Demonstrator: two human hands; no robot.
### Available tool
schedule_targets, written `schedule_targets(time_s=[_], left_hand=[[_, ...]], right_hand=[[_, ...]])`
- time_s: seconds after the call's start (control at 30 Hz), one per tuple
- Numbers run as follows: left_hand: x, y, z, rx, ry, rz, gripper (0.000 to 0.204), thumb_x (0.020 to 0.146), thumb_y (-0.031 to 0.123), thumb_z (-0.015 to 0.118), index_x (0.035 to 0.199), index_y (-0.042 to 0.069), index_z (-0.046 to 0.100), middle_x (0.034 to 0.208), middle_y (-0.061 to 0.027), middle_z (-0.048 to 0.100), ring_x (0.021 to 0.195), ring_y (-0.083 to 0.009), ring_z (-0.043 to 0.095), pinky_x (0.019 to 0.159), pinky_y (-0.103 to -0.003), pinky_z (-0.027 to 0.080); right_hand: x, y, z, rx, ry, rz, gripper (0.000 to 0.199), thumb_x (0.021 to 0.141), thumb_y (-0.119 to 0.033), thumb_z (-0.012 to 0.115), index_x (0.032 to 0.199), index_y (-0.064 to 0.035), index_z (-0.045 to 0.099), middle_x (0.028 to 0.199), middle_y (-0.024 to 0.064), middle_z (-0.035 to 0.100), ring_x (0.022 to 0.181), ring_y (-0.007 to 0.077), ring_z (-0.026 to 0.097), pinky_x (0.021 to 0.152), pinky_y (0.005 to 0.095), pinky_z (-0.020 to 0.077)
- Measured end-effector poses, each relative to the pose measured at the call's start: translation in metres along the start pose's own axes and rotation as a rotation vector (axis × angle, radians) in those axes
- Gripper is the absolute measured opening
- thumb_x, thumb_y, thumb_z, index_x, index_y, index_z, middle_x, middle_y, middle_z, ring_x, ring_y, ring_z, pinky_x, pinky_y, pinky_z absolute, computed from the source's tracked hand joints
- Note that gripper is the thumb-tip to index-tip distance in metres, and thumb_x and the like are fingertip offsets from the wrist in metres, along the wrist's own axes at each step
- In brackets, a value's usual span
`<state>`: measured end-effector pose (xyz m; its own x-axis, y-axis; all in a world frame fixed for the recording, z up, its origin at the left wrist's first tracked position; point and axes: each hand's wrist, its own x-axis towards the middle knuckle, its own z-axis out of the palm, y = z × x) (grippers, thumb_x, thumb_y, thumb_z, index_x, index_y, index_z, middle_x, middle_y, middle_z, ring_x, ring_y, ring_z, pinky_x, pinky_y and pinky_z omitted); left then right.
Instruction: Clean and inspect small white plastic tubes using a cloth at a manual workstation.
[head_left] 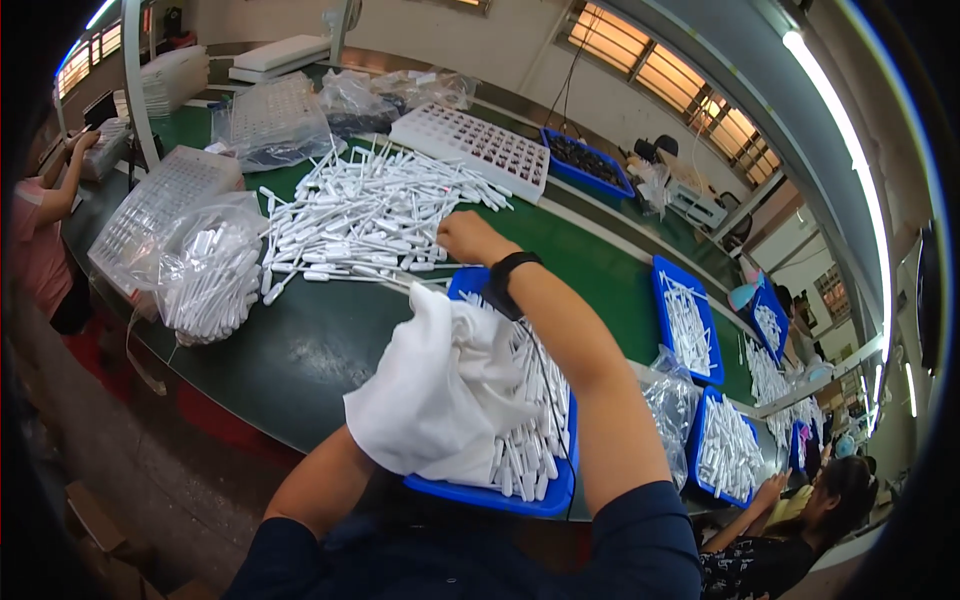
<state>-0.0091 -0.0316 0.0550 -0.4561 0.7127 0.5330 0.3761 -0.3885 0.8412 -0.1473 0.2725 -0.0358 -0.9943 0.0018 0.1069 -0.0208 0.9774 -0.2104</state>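
Your right hand (462, 236), clenched, reaches the white tubes (370, 215) heaped at its ten o'clock, long axes mixed. Your left hand hides under the cloth (440, 395) over the blue tray (500, 495); its grip cannot be told.

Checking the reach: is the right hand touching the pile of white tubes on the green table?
Touching. The head view shows the right hand closed at the near edge of the pile of white tubes, with no gap visible.
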Motion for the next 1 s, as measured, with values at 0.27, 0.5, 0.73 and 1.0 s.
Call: schedule_targets(time_s=[0.27,0.5,0.73,1.0], left_hand=[[0.001,-0.003,0.001,-0.140,-0.017,-0.126,0.059,0.075,0.010,0.085,0.110,0.000,0.040,0.091,-0.0085,0.053,0.088,-0.0205,0.061,0.085,-0.042,0.058],[-0.009,-0.013,0.000,-0.235,0.016,-0.239,0.046,0.082,0.017,0.078,0.109,0.000,0.044,0.096,-0.0093,0.055,0.091,-0.0206,0.060,0.086,-0.040,0.056],[-0.010,-0.022,0.018,-0.325,-0.013,-0.330,0.037,0.089,0.023,0.072,0.107,0.001,0.049,0.100,-0.0101,0.056,0.094,-0.0207,0.060,0.086,-0.038,0.054],[0.017,-0.026,0.025,-0.345,-0.101,-0.492,0.032,0.098,0.031,0.065,0.106,0.002,0.055,0.105,-0.0110,0.058,0.097,-0.0208,0.058,0.087,-0.036,0.051]], right_hand=[[0.040,-0.007,0.039,-0.043,0.027,0.083,0.022,0.075,-0.018,0.069,0.084,0.0021,0.072,0.092,0.0268,0.071,0.092,0.0447,0.069,0.083,0.0491,0.0558],[-0.039,-0.037,-0.064,0.121,0.342,0.095,0.030,0.076,-0.028,0.074,0.085,0.0003,0.069,0.081,0.0184,0.069,0.074,0.0346,0.067,0.069,0.0417,0.0530],[-0.185,-0.043,-0.125,0.633,0.535,0.383,0.018,0.088,-0.017,0.068,0.095,-0.0002,0.065,0.078,0.0081,0.067,0.074,0.0157,0.065,0.066,0.0301,0.0528],[-0.286,-0.055,-0.066,1.733,0.668,0.454,0.017,0.097,-0.012,0.063,0.108,0.0017,0.066,0.087,0.0070,0.066,0.075,0.0150,0.063,0.072,0.0274,0.0540]])
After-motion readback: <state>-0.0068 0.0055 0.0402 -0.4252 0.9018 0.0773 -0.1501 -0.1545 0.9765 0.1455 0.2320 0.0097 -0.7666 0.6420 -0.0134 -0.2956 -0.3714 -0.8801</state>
